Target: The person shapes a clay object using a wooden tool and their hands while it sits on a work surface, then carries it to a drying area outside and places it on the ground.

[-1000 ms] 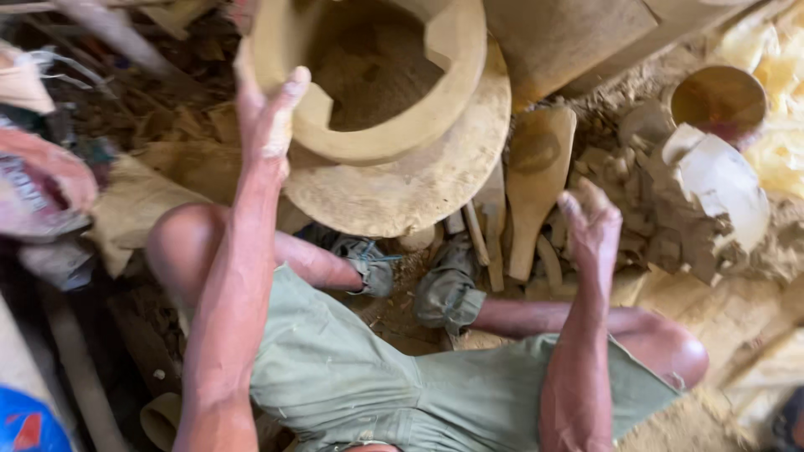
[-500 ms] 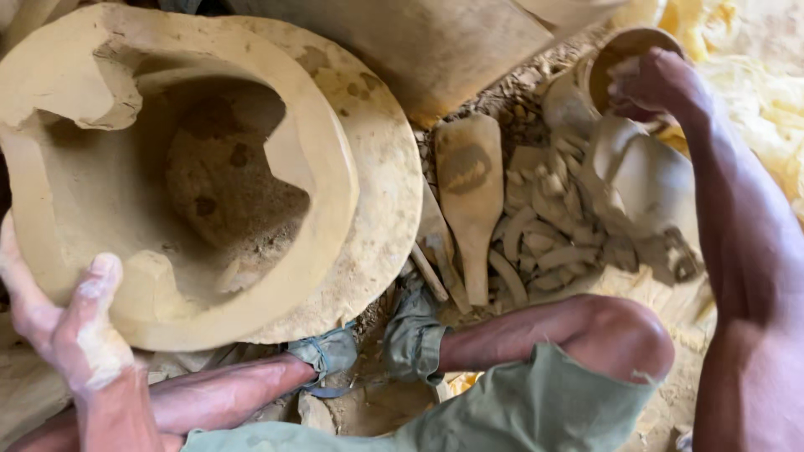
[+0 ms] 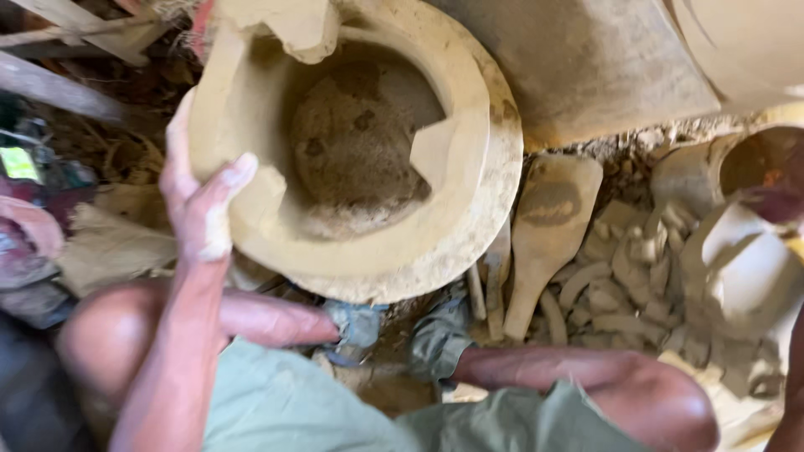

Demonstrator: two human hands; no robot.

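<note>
A wet clay stove body (image 3: pixel 352 142), round and thick-walled with inward lugs at the rim, is seen standing on a round clay-caked base disc (image 3: pixel 494 201) in front of the seated person's knees. Its outer wall is gripped at the near-left side by the left hand (image 3: pixel 197 201): the thumb is hooked over the rim while the other fingers are wrapped around the outside, clamped on the clay. The right hand (image 3: pixel 775 197) is only partly caught at the right edge of the view, apparently at the mouth of a small clay pot (image 3: pixel 749 159); whether its fingers are apart or together cannot be told.

A flat wooden paddle (image 3: pixel 544 230) is laid just beside the disc, with clay scraps (image 3: pixel 624 276) and a pale broken vessel (image 3: pixel 741 268) further right. Olive shorts (image 3: pixel 335 410) are seen at the bottom.

The stove body is judged heavy for its bulk yet soft and unfired, so it is likely to dent under fingertips and slump if squeezed. The lugs and thin rim edges look fragile. It would be best taken low on the outer wall with 2 flat palms, or moved by the disc beneath.
</note>
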